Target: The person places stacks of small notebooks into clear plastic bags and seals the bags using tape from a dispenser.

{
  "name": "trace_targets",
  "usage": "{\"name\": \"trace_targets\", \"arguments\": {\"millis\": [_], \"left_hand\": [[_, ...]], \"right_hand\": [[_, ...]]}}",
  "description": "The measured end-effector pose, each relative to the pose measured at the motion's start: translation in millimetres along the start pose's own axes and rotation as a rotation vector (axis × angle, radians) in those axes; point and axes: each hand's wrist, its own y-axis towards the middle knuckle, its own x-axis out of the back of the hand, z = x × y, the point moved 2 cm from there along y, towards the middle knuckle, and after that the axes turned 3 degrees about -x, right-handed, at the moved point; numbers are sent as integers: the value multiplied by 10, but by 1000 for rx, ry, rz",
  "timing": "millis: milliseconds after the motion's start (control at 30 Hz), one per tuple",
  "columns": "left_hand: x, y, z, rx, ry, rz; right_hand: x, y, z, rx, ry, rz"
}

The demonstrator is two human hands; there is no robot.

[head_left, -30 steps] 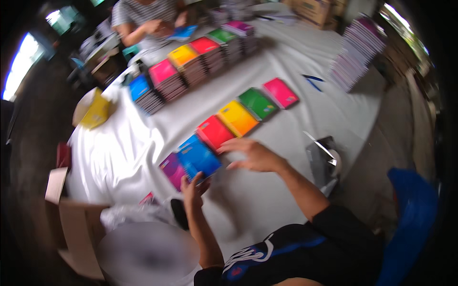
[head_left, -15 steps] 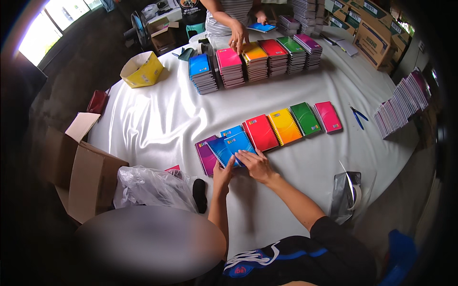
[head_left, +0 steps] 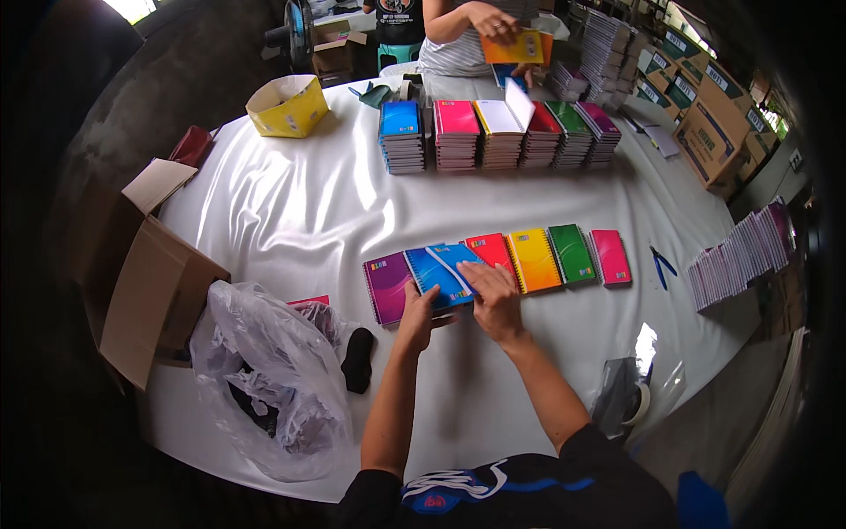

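Held low over the table is a blue spiral notebook [head_left: 452,262], with a pale diagonal edge across its blue face. My left hand [head_left: 418,319] grips the lower left edge, thumb on top. Across the right part lie the fingers of my right hand [head_left: 495,300], gripping that side; its thumb is hidden. To the left, a purple notebook [head_left: 386,286] lies on the table. A row continues rightward with a red notebook [head_left: 490,251], partly covered, then a yellow notebook [head_left: 534,260], a green notebook [head_left: 571,253] and a pink notebook [head_left: 610,257].
Across the table [head_left: 291,203], another person's hand [head_left: 493,24] holds a yellow notebook above colored notebook stacks [head_left: 456,145]. Left are a cardboard box [head_left: 163,291], plastic bag [head_left: 273,379] and yellow container [head_left: 289,110]. Blue-handled pliers [head_left: 661,266], a tape roll [head_left: 638,404] and piled notebooks [head_left: 740,256] lie right.
My hands have shifted the blue notebook, and its tilt has changed; a pale edge now shows. Opposite, the other person has lifted a yellow notebook, and a cover stands open on the yellow stack.
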Motion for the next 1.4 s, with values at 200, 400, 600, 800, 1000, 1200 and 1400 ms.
{"name": "trace_targets", "arguments": {"millis": [200,400,600,800,1000,1200,1400], "left_hand": [[26,-147,24,-434,1102,-418],[327,-492,89,230,-1047,658],[289,-645,319,48,-756,300],[152,-517,463,-82,-570,104],[-20,-361,451,-105,-538,45],[-55,-440,340,-157,-437,44],[-107,-355,411,-40,-342,144]], "right_hand": [[-16,-112,48,-146,564,-86],[152,23,-50,71,988,658],[32,-117,-771,-140,-15,444],[54,-221,-796,-91,141,148],[332,-272,-118,-23,576,727],[403,-376,-1252,-221,-129,272],[350,-510,-1474,-475,513,-44]]}}
